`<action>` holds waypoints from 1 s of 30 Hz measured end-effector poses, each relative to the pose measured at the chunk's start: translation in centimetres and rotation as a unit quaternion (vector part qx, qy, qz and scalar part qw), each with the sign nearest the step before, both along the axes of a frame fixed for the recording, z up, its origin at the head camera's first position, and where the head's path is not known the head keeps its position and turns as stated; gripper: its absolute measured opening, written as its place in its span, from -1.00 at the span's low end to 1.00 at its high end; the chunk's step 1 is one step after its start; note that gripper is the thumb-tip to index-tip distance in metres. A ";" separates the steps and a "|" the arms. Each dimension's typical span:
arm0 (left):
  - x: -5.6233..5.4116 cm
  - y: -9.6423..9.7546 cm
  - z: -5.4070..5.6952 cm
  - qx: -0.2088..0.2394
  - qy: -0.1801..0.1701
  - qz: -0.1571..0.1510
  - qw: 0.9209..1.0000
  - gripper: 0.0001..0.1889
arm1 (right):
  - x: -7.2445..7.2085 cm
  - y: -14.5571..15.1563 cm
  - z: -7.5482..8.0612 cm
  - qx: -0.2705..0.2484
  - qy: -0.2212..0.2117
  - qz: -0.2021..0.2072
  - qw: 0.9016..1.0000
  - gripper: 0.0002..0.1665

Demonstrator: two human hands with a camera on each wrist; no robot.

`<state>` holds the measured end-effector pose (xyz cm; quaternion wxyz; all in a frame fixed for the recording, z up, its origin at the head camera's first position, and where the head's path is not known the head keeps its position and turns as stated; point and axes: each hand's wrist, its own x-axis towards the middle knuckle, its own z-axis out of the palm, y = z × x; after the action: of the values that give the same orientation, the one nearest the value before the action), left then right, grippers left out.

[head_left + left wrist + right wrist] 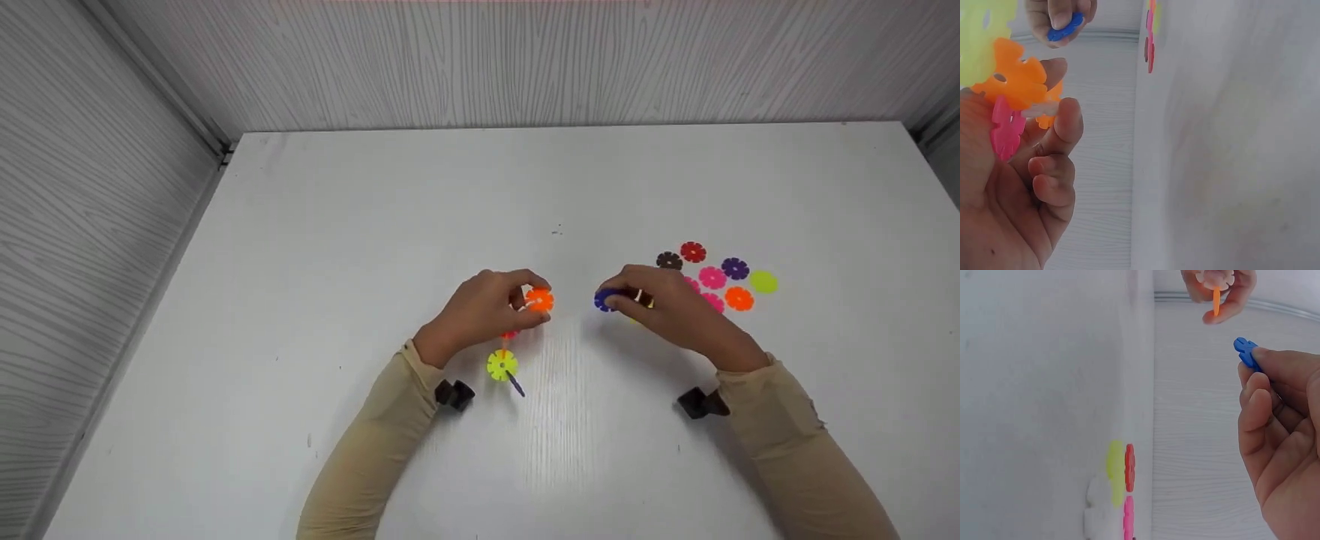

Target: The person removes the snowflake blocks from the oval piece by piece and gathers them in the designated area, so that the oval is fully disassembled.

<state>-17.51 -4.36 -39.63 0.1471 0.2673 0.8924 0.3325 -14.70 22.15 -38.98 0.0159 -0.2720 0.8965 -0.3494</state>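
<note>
My left hand point(484, 309) grips a joined chain of notched plastic discs. An orange disc point(539, 300) stands between its thumb and index finger. Lower in the chain hang a yellow disc point(502, 365) and a purple disc point(515, 384), seen edge-on. In the left wrist view, a pink disc point(1007, 130) and another orange disc point(1016, 76) lie close to the palm. A short way to the right, my right hand point(671, 307) pinches a single blue disc point(1246, 352) between thumb and fingers. A gap separates the blue disc from the chain.
Several loose discs lie on the white table point(375, 202) beyond and beside the right hand: red point(693, 252), dark brown point(669, 261), purple point(735, 268), yellow point(764, 282), orange point(739, 298) and pink point(712, 277). The right hand partly covers some. A wood-grain panel point(480, 67) rises behind the table.
</note>
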 end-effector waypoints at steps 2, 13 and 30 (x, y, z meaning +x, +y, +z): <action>0.0 0.1 -0.1 -0.008 0.005 -0.003 1.000 -0.58 | -0.2 0.4 0.0 0.001 -0.013 -0.014 1.000 -0.78; -0.2 0.0 -0.5 -0.035 -0.008 -0.005 0.999 -0.59 | -0.7 1.4 0.0 0.029 -0.107 -0.060 0.992 -0.72; -0.3 -0.4 -0.9 -0.065 -0.063 -0.050 0.995 -0.56 | -1.2 2.2 -0.4 0.099 -0.165 -0.075 0.978 -0.55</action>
<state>-17.80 -4.80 -40.51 0.2367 0.2804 0.8864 0.2822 -15.86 24.37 -39.34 0.1640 -0.1396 0.9296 -0.2992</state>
